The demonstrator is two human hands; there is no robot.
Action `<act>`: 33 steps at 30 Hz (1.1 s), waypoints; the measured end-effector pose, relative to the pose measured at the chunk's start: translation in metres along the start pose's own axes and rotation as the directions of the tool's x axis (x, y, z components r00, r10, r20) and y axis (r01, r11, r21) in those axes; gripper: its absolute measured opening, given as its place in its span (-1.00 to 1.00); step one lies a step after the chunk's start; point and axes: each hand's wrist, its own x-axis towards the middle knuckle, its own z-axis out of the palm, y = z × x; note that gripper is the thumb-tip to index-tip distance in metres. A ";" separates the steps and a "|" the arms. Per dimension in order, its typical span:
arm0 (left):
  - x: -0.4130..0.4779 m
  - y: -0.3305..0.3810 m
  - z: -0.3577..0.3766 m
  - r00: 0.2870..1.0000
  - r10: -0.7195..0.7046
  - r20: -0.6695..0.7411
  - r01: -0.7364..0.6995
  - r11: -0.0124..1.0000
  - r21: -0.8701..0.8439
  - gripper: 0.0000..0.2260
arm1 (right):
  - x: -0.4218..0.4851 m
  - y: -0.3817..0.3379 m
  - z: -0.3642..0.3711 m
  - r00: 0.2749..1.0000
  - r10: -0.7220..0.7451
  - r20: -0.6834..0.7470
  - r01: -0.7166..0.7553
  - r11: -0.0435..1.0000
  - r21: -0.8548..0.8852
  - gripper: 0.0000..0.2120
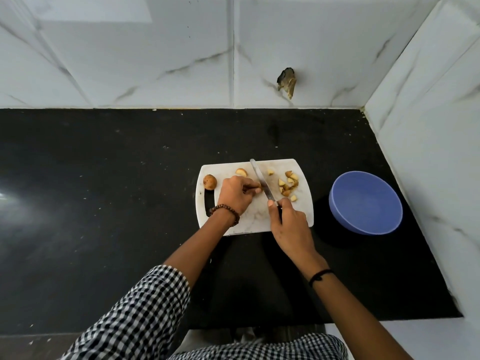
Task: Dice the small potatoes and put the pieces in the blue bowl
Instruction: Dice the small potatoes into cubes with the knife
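We pin a potato piece (257, 190) mid-frame on the cutting board (255, 216), left hand (235, 194) fingertips pinched on it, touching the knife (261, 181) blade. Risk: blade slips, nicks those fingers. Right hand (288, 224) is wrapped round the handle, wrist low, blade angled up-left. Diced pieces (288, 187) sit right of the blade, whole potato (210, 181) at board's left, blue bowl (366, 203) empty, right.

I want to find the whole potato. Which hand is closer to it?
The left hand is closer: the whole potato sits just to its left on the cutting board. The right hand, holding the knife, is farther right.
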 end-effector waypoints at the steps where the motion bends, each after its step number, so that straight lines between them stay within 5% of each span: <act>1: 0.000 0.000 0.000 1.000 0.001 -0.001 -0.001 1.000 0.001 -0.85 | 0.000 0.000 0.000 1.000 -0.001 0.002 0.001 1.000 -0.012 -0.70; 12: 0.008 0.000 0.008 0.997 -0.034 -0.070 0.039 0.997 0.074 -0.88 | 0.002 0.003 -0.003 0.996 0.069 -0.055 -0.066 0.996 0.055 -0.67; 17: 0.015 -0.001 0.003 0.999 -0.045 -0.006 0.045 0.987 0.153 -0.75 | 0.004 0.007 -0.001 0.995 0.088 -0.057 -0.083 0.993 0.079 -0.65; 22: 0.019 -0.003 -0.005 0.990 0.079 0.121 -0.103 0.972 0.209 -0.75 | 0.004 0.004 -0.002 0.994 0.096 -0.052 -0.089 0.988 0.125 -0.66; 27: 0.020 -0.004 -0.002 0.997 0.048 0.059 -0.058 0.983 0.173 -0.89 | 0.004 -0.002 0.002 0.993 0.114 -0.019 -0.110 0.982 0.154 -0.66; 33: 0.021 0.000 -0.007 0.997 0.000 0.077 -0.010 0.992 0.129 -0.82 | 0.007 -0.007 0.005 0.992 0.127 -0.011 -0.124 0.980 0.157 -0.66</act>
